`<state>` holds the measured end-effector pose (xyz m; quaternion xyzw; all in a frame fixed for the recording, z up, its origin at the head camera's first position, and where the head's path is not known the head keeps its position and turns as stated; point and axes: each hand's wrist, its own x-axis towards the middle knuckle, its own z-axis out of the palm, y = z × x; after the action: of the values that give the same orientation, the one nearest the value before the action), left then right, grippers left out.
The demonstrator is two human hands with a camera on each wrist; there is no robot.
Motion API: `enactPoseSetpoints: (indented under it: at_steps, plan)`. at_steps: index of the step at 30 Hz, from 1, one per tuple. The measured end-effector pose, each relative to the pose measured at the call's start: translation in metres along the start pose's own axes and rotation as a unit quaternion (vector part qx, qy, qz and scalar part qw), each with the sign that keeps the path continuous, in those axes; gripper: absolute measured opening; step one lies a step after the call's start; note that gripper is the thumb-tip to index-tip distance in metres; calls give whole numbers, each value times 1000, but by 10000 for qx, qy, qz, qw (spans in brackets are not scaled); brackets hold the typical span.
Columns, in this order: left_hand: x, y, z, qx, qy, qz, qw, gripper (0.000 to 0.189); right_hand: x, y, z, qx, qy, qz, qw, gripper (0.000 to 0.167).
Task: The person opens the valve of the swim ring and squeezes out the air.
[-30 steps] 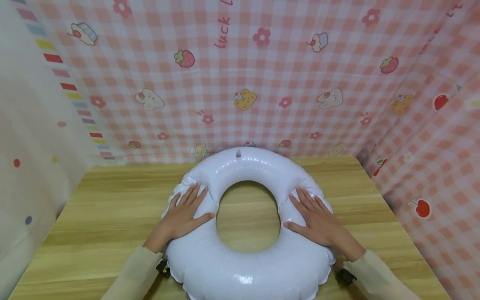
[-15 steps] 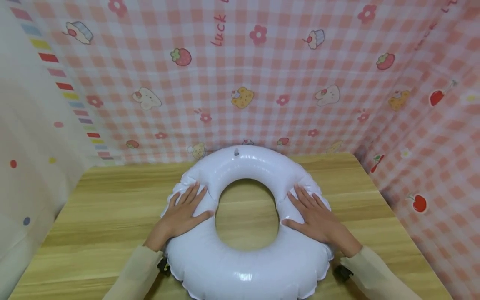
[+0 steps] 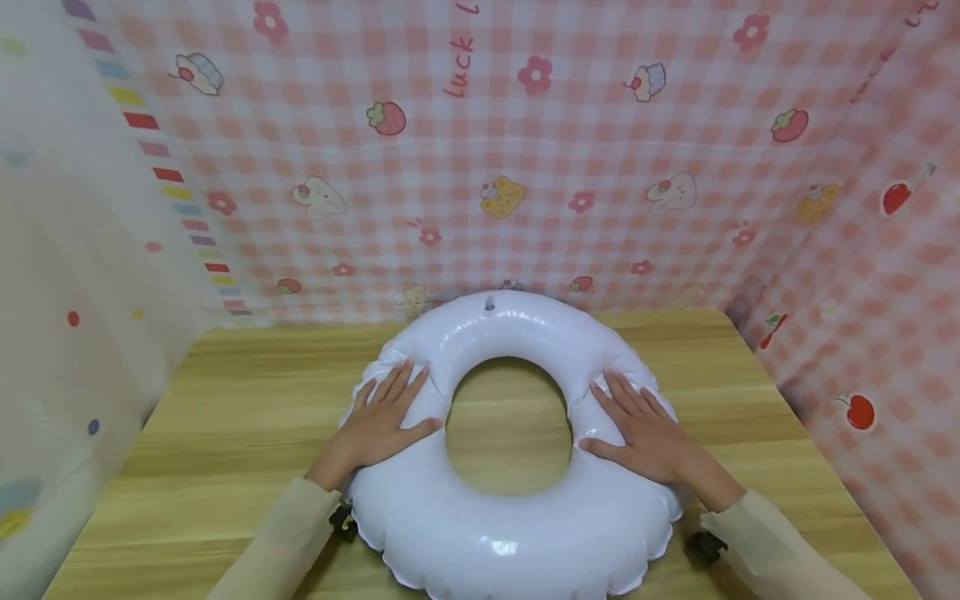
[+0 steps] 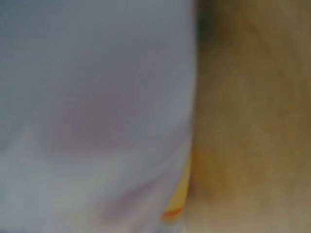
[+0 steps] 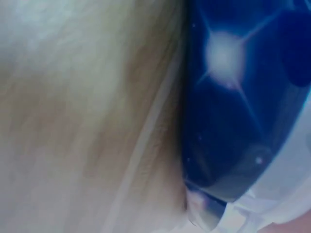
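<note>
A white inflatable swim ring [image 3: 510, 533] lies on the wooden table, puffed up, its outer seam wrinkled. A small clear valve [image 3: 490, 303] stands up on its far side. My left hand [image 3: 381, 427] rests flat on the ring's left side, fingers spread, thumb reaching the inner edge. On the right side my right hand [image 3: 647, 435] presses down in the same spread way. Close to the left wrist camera, the ring's white side [image 4: 97, 97] looks blurred. The right wrist view catches a shiny dark blue part [image 5: 238, 107] of the ring's side. Neither wrist view includes fingers.
The wooden table [image 3: 225, 417] extends to both sides of the ring. A pink checked cloth [image 3: 450, 150] with printed fruit and cakes hangs behind it and along the right. Pale dotted cloth [image 3: 75, 375] covers the left side.
The head view has shifted slightly, so the whole scene sits a little further right in the picture. Both hands stay in place on the swim ring.
</note>
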<state>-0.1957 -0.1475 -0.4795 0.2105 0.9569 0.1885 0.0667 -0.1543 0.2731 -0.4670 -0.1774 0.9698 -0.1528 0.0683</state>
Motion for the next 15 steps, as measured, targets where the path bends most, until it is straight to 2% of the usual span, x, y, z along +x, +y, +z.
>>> enactPoseSetpoints:
  at_steps: [3, 7, 12, 15]
  plan:
    - [-1, 2, 1, -74, 123, 61, 9999, 90, -1, 6, -2, 30, 81, -77, 9999, 94]
    - [-10, 0, 0, -99, 200, 95, 9997, 92, 2, 12, -5, 4, 185, -275, 9995, 94]
    - [-28, 3, -9, -286, 280, 41, 9992, 88, 16, 18, -16, -459, 432, -680, 9957, 94]
    - [-43, 9, -14, -398, 311, 57, 9987, 84, 24, 21, -24, -719, 487, -774, 9932, 96]
